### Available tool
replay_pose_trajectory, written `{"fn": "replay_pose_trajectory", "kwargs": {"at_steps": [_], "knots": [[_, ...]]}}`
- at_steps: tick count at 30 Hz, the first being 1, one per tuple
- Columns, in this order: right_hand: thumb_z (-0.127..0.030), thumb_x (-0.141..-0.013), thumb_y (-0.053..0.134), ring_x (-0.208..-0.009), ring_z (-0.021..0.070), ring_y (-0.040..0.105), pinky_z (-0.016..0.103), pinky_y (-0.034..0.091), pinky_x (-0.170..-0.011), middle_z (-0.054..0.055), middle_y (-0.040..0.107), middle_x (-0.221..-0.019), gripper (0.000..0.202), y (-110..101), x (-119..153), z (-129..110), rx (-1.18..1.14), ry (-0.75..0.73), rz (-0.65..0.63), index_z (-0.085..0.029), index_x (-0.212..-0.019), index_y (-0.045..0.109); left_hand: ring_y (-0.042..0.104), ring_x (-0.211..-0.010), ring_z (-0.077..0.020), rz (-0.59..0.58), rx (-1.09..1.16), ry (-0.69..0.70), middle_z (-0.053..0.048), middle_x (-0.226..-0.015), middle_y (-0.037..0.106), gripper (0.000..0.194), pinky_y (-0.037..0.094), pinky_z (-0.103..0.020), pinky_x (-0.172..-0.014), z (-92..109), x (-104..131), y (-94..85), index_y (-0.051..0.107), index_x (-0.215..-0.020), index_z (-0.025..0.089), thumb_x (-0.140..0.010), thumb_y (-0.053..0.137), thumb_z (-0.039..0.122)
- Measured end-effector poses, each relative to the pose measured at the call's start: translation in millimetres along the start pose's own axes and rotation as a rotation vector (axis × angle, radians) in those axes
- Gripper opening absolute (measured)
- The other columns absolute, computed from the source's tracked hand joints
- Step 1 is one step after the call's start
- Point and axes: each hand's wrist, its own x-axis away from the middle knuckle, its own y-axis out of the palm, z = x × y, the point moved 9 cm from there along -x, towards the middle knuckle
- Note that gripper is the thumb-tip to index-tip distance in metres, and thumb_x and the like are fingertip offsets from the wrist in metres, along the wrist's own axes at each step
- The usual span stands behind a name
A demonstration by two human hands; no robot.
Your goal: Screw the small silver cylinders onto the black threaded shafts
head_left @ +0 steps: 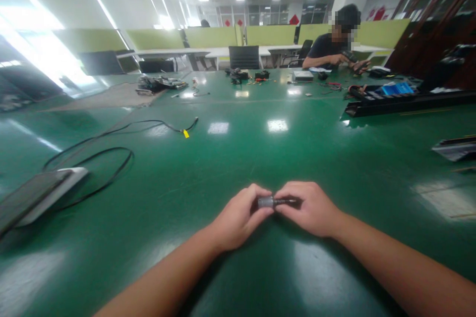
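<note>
Close together over the green table, my two hands hold one small part between them. My left hand (pixel 243 218) is closed, thumb and fingers around a short grey metal cylinder (pixel 266 202). From the cylinder a thin dark shaft (pixel 283 201) points right, into the grip of my right hand (pixel 310 208). The right thumb and fingers are closed about this shaft, and its far end is partly hidden by them. The part lies roughly level. Its exact kind is too small to make out.
A flat grey-and-white device (pixel 72 178) and a black cable (pixel 130 153) with a yellow tag (pixel 186 133) lie left on the green table (pixel 223 158). Black rails (pixel 394 106) and a blue box (pixel 396 89) are at right. Across the table, a person (pixel 327 49) handles a dark tool.
</note>
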Motion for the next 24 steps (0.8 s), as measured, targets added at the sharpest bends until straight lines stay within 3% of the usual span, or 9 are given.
{"fn": "replay_pose_trajectory", "kwargs": {"at_steps": [24], "knots": [[-0.019, -0.082, 0.07, -0.076, 0.0163, 0.065, 0.027, 0.047, -0.071, 0.002, 0.072, -0.084, 0.011, -3.5, 1.4, 3.9, 0.02, 0.005, 0.006, -0.02, -0.092, 0.074, 0.059, -0.093, -0.0212, 0.069, -0.048, 0.047, -0.007, -0.104, 0.062, 0.029, 0.045, -0.035, -0.082, 0.0, 0.2, -2.8, 0.055, -0.116, 0.021, -0.094, 0.053, 0.04]]}}
